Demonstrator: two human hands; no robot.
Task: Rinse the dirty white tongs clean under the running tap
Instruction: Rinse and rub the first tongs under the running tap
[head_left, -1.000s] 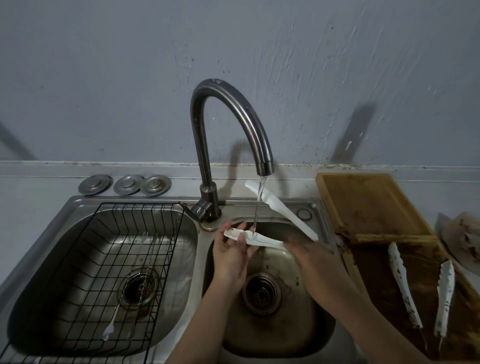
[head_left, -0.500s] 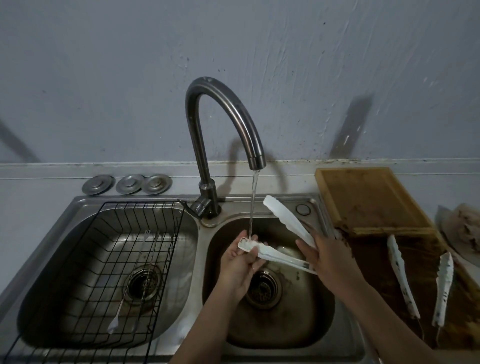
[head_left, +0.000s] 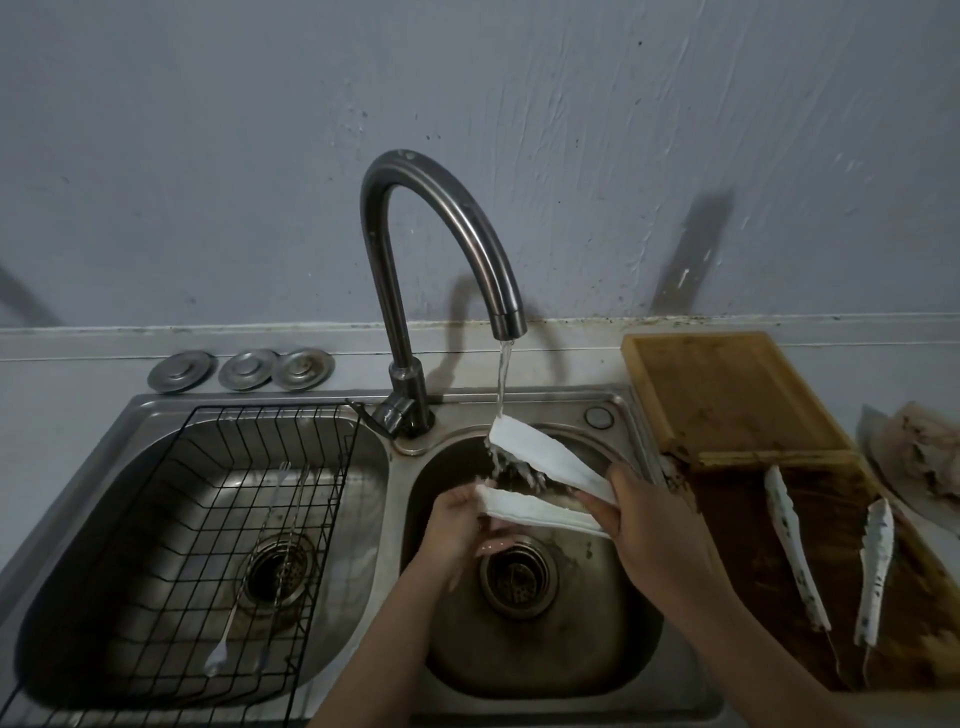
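**Far arm of the tongs now under the stream**

Raised since the earlier frames, the tongs (head_left: 540, 480) have been shifted so that the far arm's tip, not the near arm, is struck by the water (head_left: 503, 382). Splashes are seen falling from that tip into the right basin (head_left: 613, 654). The hinge end is clamped in the right hand (head_left: 654, 525), fingers curled round both arms. The near arm's tip is held by the left hand (head_left: 457, 525), whose fingers are curled beneath it. The tongs are kept spread, above the drain (head_left: 517, 577), below the tap (head_left: 447, 249).

It is judged that rinsing is midway: the near arm has been wetted and the far arm is being flushed. Two soiled tongs (head_left: 831, 551) are left lying on the board (head_left: 727, 395) at the right, so more rinsing appears to be pending.
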